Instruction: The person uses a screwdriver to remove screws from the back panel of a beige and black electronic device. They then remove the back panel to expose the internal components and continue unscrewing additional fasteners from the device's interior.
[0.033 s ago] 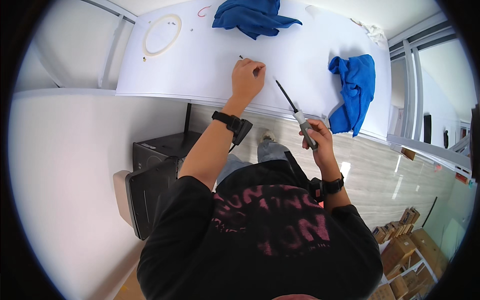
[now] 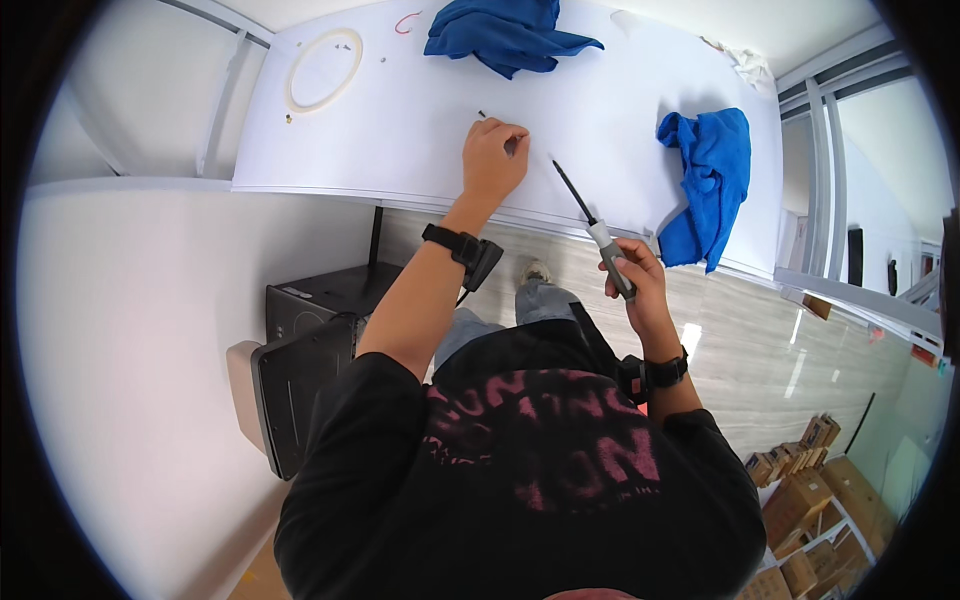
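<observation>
My left hand (image 2: 494,158) rests over the white table (image 2: 420,150) near its front edge. Its thumb and forefinger are pinched together, and whatever lies between them is too small to make out. Just beyond the knuckles a small dark screw (image 2: 482,114) lies on the table. In my right hand (image 2: 642,275), closed around the grip, is a screwdriver (image 2: 601,238) with a grey handle and a long dark shaft. Its tip points up and left, a short way to the right of my left hand. The right hand is at the table's front edge.
Two blue cloths lie crumpled, one at the back (image 2: 505,35), one at the right (image 2: 712,175). At the left a cream ring (image 2: 290,85) surrounds small screws (image 2: 343,47). A brass-coloured piece (image 2: 289,119), a tiny round part (image 2: 383,60) and a red wire (image 2: 404,20) lie nearby.
</observation>
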A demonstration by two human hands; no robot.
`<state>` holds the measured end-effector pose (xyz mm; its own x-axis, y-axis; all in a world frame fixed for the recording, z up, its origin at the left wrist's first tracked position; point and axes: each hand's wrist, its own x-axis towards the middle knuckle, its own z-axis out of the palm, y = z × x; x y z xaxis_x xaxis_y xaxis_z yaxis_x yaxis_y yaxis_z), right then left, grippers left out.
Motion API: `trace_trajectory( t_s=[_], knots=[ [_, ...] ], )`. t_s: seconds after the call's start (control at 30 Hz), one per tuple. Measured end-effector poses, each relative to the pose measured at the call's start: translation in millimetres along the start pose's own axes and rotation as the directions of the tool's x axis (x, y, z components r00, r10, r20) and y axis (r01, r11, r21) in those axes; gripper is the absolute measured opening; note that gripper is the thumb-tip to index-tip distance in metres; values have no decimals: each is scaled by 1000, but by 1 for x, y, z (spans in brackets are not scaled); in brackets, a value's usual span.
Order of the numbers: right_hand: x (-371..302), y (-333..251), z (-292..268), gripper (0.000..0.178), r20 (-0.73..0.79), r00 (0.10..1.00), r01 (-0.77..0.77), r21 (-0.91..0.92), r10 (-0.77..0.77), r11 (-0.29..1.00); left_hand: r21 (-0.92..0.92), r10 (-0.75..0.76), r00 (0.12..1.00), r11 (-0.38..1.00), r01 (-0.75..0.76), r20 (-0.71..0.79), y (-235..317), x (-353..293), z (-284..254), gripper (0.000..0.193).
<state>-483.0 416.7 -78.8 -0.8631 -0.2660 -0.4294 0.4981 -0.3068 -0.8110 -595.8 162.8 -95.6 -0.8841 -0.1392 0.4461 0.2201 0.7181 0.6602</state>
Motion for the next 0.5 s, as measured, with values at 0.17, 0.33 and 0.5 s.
trace_trajectory(
  t_s=[0.17,0.33,0.5],
  knots=[
    [-1,5,3,24,-6,1000,-9,27,9,1000,56,1,1000,998,-1,-7,-2,-8,-6,7],
    [2,4,9,23,30,999,-16,48,15,999,35,-4,1000,999,3,29,2,-7,-10,15],
    [8,0,22,25,57,998,-17,9,17,1000,-70,-29,996,997,35,85,-6,-11,-24,25]
  ],
)
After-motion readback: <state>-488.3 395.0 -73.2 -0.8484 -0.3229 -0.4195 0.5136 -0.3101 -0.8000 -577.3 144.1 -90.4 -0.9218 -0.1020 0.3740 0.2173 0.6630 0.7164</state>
